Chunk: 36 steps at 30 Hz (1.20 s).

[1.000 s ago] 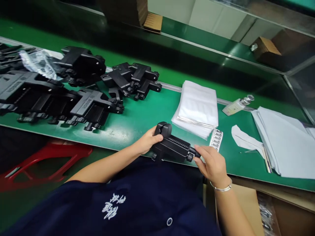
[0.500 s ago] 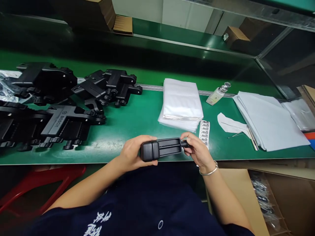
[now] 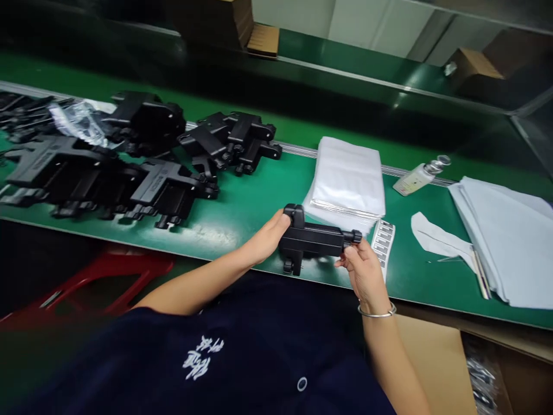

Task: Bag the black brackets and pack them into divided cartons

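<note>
A black plastic clamp-like part [image 3: 317,239] is held between my hands over the front edge of the green table. My left hand [image 3: 268,236] grips its left end, thumb on the upper block. At the other end, my right hand [image 3: 360,262] has its fingers closed at the small knob. Behind the part lies a stack of white plastic bags [image 3: 349,176], with a strip of printed labels [image 3: 382,245] at its right corner. Similar black parts [image 3: 166,190] are piled on the left, some with grey faces.
On the right are a pump bottle [image 3: 417,177], a torn white paper piece [image 3: 436,236] and a stack of white sheets [image 3: 510,236]. Below the table edge stand a red chair [image 3: 108,274] and an open cardboard box [image 3: 436,357].
The view has swung left. The black part has been turned over, from its open threaded side to its closed side, with both hands still on it.
</note>
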Motion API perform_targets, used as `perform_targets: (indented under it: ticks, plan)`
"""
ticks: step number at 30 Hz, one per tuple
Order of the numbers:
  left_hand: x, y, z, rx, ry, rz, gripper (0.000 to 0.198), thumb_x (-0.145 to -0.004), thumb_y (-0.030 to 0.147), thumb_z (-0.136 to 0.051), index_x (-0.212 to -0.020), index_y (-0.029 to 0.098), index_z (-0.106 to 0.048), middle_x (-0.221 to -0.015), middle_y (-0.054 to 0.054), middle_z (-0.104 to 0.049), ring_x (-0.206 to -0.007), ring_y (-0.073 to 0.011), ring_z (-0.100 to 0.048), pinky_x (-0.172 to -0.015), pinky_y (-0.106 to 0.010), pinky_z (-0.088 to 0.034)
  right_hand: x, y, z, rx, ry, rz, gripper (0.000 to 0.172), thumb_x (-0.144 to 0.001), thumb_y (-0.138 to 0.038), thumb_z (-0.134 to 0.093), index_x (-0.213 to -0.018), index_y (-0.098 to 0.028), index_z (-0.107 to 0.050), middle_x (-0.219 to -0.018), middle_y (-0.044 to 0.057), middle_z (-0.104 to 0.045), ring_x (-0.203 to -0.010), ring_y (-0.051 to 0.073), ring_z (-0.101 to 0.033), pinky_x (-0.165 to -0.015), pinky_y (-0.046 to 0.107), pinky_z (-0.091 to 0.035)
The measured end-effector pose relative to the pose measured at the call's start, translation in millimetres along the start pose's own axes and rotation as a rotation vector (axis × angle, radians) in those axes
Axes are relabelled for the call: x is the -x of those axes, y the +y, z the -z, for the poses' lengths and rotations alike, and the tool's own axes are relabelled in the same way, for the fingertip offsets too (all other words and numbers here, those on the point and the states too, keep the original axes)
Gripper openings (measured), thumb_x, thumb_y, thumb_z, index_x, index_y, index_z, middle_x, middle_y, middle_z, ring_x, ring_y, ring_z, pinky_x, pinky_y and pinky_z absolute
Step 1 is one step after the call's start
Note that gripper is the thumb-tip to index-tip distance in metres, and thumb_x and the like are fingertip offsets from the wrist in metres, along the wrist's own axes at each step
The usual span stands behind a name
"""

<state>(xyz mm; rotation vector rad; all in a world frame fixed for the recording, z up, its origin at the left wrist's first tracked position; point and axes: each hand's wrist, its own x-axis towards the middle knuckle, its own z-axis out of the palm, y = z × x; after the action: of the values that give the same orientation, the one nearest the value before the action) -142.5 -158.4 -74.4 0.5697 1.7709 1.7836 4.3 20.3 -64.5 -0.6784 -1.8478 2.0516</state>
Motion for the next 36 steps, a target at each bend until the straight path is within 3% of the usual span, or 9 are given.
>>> perform_targets:
  ticks: [6,9,12,15,17,22,27,31,36]
  plan:
    - [-7.4,5.1,1.1,0.096,-0.045,0.012,0.070,-0.085,0.075,-0.041,-0.117,0.015,-0.059,-0.117,-0.009,-0.063,-0.115,-0.0244,-0.054,-0.102,-0.035,-0.039,-3.9,13.9,-1.3,0.050,-0.039,0.114,0.031,-0.086,-0.046,-0.059,-0.107,-0.024,-0.054,-0.093,0.005,-0.064,-0.083,0.018,-0.062,-0.069,0.031,-0.054]
    - [-5.6,5.4,2.7,0.061,-0.024,-0.008,0.067,-0.086,0.073,-0.041,-0.115,0.014,-0.058,-0.113,-0.009,-0.063,-0.110,-0.0245,-0.055,-0.097,-0.035,-0.041,-6.7,23.8,-1.2,0.102,-0.010,0.155,0.031,-0.087,-0.048,-0.057,-0.106,-0.024,-0.055,-0.088,0.003,-0.061,-0.077,0.016,-0.059,-0.066,0.029,-0.050]
    - [0.8,8.4,3.7,-0.097,-0.012,-0.096,0.068,-0.086,0.074,-0.038,-0.116,0.014,-0.055,-0.111,-0.010,-0.061,-0.105,-0.0247,-0.055,-0.093,-0.035,-0.042,-9.3,28.1,0.7,0.259,0.066,0.179,0.031,-0.088,-0.052,-0.054,-0.092,-0.022,-0.058,-0.074,-0.001,-0.055,-0.065,0.014,-0.051,-0.061,0.028,-0.043]
    - [4.7,12.6,2.9,-0.180,-0.054,-0.193,0.075,-0.083,0.078,-0.038,-0.121,0.014,-0.049,-0.108,-0.010,-0.060,-0.098,-0.0241,-0.055,-0.086,-0.034,-0.043,-9.5,25.1,0.5,0.461,0.194,0.173,0.046,-0.092,-0.058,-0.041,-0.068,-0.021,-0.051,-0.062,-0.001,-0.048,-0.058,0.014,-0.045,-0.056,0.029,-0.037]
    - [3.5,13.6,2.4,-0.189,-0.050,-0.200,0.073,-0.083,0.077,-0.038,-0.119,0.014,-0.050,-0.106,-0.009,-0.060,-0.096,-0.0237,-0.055,-0.085,-0.033,-0.043,-8.8,21.9,-1.1,0.505,0.209,0.167,0.050,-0.093,-0.060,-0.037,-0.064,-0.021,-0.049,-0.060,0.000,-0.047,-0.058,0.015,-0.045,-0.056,0.030,-0.037]
    - [0.1,9.0,1.1,-0.128,0.024,-0.162,0.067,-0.088,0.073,-0.034,-0.116,0.014,-0.053,-0.108,-0.009,-0.060,-0.100,-0.0239,-0.055,-0.088,-0.033,-0.042,-10.1,24.4,-1.9,0.279,0.105,0.173,0.032,-0.086,-0.053,-0.057,-0.092,-0.021,-0.057,-0.076,-0.001,-0.055,-0.067,0.014,-0.050,-0.063,0.029,-0.043]
    - [0.7,3.9,-1.0,-0.113,0.058,-0.212,0.070,-0.084,0.076,-0.040,-0.115,0.015,-0.053,-0.101,-0.007,-0.061,-0.092,-0.0220,-0.055,-0.081,-0.032,-0.043,-11.9,30.1,0.4,0.254,0.148,0.151,0.032,-0.087,-0.051,-0.056,-0.081,-0.020,-0.058,-0.065,-0.003,-0.051,-0.058,0.012,-0.048,-0.055,0.026,-0.041]
    - [-2.0,1.7,2.3,0.000,0.119,-0.118,0.061,-0.088,0.071,-0.038,-0.105,0.016,-0.057,-0.096,-0.006,-0.061,-0.088,-0.0198,-0.056,-0.080,-0.031,-0.043,-9.0,29.5,-2.7,0.170,0.028,0.224,0.032,-0.081,-0.047,-0.066,-0.098,-0.020,-0.062,-0.082,0.002,-0.063,-0.073,0.016,-0.058,-0.067,0.029,-0.049]
    - [2.9,1.2,1.2,0.059,0.137,-0.237,0.067,-0.079,0.074,-0.051,-0.113,0.016,-0.058,-0.104,-0.007,-0.063,-0.093,-0.0204,-0.057,-0.083,-0.030,-0.044,-9.2,26.7,-5.5,0.197,0.105,0.271,0.025,-0.087,-0.045,-0.060,-0.094,-0.021,-0.061,-0.077,0.000,-0.058,-0.067,0.013,-0.053,-0.061,0.026,-0.046]
